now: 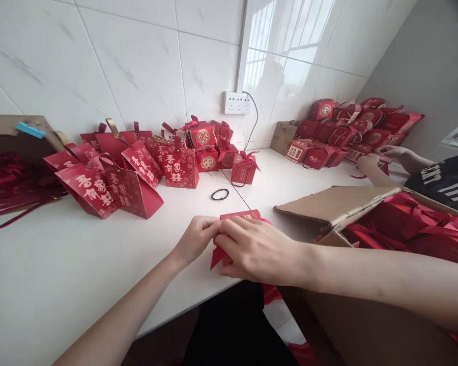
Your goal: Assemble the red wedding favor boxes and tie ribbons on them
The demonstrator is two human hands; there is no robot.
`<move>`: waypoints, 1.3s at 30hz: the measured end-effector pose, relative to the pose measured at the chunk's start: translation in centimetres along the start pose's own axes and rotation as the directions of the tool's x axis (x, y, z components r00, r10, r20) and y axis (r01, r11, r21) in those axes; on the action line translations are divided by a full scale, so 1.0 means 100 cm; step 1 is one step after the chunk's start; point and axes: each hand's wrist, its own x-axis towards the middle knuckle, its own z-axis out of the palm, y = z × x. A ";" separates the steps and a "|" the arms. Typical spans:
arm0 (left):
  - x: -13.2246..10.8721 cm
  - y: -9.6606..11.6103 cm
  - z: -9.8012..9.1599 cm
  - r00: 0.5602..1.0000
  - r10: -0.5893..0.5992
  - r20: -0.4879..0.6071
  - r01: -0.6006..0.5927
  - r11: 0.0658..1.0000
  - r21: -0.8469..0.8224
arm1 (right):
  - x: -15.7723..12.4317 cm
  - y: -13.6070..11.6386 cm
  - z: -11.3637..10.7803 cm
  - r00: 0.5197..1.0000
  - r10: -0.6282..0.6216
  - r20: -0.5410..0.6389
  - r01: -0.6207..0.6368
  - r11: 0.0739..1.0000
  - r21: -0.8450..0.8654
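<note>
A small red gift box (239, 214) lies near the table's front edge, largely covered by my hands. A red ribbon end (216, 258) sticks out below my fingers, and a brighter pink bit of ribbon shows at the box's right side. My left hand (201, 235) is closed in a pinch at the ribbon, on the box's left side. Across the top of the box reaches my right hand (252, 249), its fingers curled in against the left fingertips at the same ribbon. Exactly how the ribbon runs between the fingers is hidden.
Red gift boxes (181, 165) stand along the wall; a black elastic loop (220, 194) lies ahead. An open carton (332, 206) of red boxes is at my right, another carton (57, 137) with ribbons far left. A co-worker's hands (381, 157) handle boxes beside a pile (339, 132).
</note>
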 end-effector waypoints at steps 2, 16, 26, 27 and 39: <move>0.000 -0.002 0.001 1.000 0.015 -0.013 -0.015 0.999 0.044 | 0.001 -0.006 0.013 0.994 -0.059 -0.091 0.048 0.991 -0.122; -0.005 0.010 0.009 0.931 0.364 -0.031 -0.314 0.840 0.442 | -0.018 -0.018 0.010 0.930 -0.237 -0.282 0.193 0.965 -0.177; -0.001 0.008 0.011 0.988 0.151 -0.022 -0.132 0.922 0.364 | -0.016 -0.021 0.017 0.923 -0.212 -0.320 0.184 0.976 -0.116; -0.001 0.009 0.011 0.990 0.141 -0.024 -0.123 0.925 0.359 | -0.016 -0.021 0.017 0.919 -0.212 -0.332 0.185 0.976 -0.111; 0.002 0.007 0.013 0.990 0.140 -0.034 -0.120 0.927 0.354 | -0.013 -0.025 0.022 0.859 -0.260 -0.441 0.237 0.966 -0.107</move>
